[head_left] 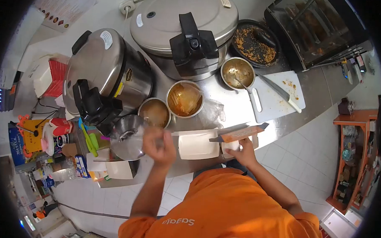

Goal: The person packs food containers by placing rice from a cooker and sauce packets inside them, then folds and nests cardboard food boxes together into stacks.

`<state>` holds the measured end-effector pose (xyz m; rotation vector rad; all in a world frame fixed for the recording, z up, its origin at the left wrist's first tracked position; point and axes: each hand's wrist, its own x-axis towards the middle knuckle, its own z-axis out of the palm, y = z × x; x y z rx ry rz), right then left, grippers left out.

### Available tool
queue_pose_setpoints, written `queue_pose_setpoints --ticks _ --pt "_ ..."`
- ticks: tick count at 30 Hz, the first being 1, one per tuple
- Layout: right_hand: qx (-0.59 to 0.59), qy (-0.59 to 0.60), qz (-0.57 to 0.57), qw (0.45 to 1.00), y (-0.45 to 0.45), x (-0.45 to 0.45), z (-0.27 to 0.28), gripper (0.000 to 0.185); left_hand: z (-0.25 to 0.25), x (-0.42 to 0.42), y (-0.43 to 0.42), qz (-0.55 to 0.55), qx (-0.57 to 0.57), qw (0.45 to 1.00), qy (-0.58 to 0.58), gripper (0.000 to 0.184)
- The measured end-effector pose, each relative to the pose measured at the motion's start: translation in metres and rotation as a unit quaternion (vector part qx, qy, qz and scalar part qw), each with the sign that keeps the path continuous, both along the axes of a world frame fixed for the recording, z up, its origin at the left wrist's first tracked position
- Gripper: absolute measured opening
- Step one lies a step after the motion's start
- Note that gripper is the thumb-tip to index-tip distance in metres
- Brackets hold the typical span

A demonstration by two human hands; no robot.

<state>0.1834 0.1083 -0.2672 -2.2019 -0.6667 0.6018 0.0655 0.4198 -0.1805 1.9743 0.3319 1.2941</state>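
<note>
My left hand [159, 148] is curled closed and a little smeared by motion; what it holds, if anything, I cannot make out. It is raised beside a round metal lid [124, 148] and just below a metal pot of cloudy brownish liquid [154, 111]. My right hand [243, 154] grips the edge of a paper food box [242, 133] with a printed orange and dark outside. The box's pale open tray [198, 145] lies at the counter's front edge, between my hands. Behind it stands a pot with orange-brown residue [185, 100].
Two large steel rice cookers [183, 24] stand at the back and left. A knife [283, 95] lies on a white cutting board [279, 105], beside a small bowl with a spoon [237, 72]. Behind are a dark pan of crumbs [254, 43] and a glass display case [317, 27].
</note>
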Motion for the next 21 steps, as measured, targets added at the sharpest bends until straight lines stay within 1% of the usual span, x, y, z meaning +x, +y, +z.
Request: queue_pose_setpoints --ticks 1,2,3,5,7,8,9,11,12,13,14,15,17,18,19,21 --pt "-0.002 0.078 0.019 0.997 0.004 -0.001 0.012 0.066 -0.02 -0.037 -0.022 0.026 -0.138 0.989 0.045 0.018" --pt "-0.006 0.157 0.035 0.987 0.015 -0.004 0.025 0.068 -0.046 -0.064 -0.041 0.05 -0.274 0.956 0.091 0.017" --pt "-0.008 0.236 0.045 0.971 0.028 -0.01 0.031 0.07 -0.07 -0.076 -0.048 0.084 -0.305 0.941 0.118 0.015" --pt "-0.015 0.183 0.031 0.983 0.069 -0.032 0.006 0.077 -0.114 -0.092 -0.065 0.14 -0.367 0.902 0.179 0.015" --pt "-0.09 0.2 0.035 0.975 0.116 -0.045 -0.02 0.081 -0.146 -0.089 -0.071 0.11 -0.358 0.91 0.178 0.02" --pt "-0.058 0.175 0.027 0.982 0.138 -0.062 -0.061 0.079 -0.155 -0.085 -0.07 0.094 -0.352 0.915 0.176 0.023" --pt "-0.027 0.148 0.021 0.988 0.152 -0.073 -0.093 0.077 -0.159 -0.083 -0.067 0.088 -0.339 0.905 0.24 0.027" --pt "-0.05 0.18 0.055 0.981 0.157 -0.071 -0.09 0.067 -0.163 -0.081 -0.059 0.085 -0.31 0.876 0.359 0.033" --pt "-0.061 0.195 0.074 0.976 0.157 -0.069 -0.088 0.063 -0.164 -0.08 -0.055 0.081 -0.289 0.871 0.389 0.033" --pt "-0.007 0.11 0.093 0.989 0.146 -0.07 -0.083 0.056 -0.166 -0.077 -0.052 0.077 -0.269 0.864 0.418 0.033" --pt "0.045 0.024 0.115 0.992 0.123 -0.072 -0.074 0.049 -0.168 -0.074 -0.05 0.074 -0.25 0.857 0.445 0.034" --pt "0.095 -0.062 0.136 0.984 0.097 -0.069 -0.062 0.042 -0.171 -0.072 -0.048 0.077 -0.24 0.858 0.448 0.033" --pt "-0.002 0.034 0.172 0.985 0.04 -0.025 0.007 0.03 -0.176 -0.067 -0.045 0.08 -0.219 0.86 0.454 0.032" --pt "0.022 -0.014 0.117 0.993 0.003 -0.015 0.009 0.027 -0.173 -0.061 -0.047 0.102 -0.213 0.862 0.449 0.031" --pt "0.047 -0.065 0.062 0.995 -0.03 -0.004 0.011 0.024 -0.174 -0.058 -0.05 0.106 -0.183 0.874 0.438 0.03" --pt "-0.018 -0.151 -0.092 0.984 -0.069 0.013 0.003 0.029 -0.18 -0.053 -0.056 0.115 -0.12 0.895 0.414 0.027"
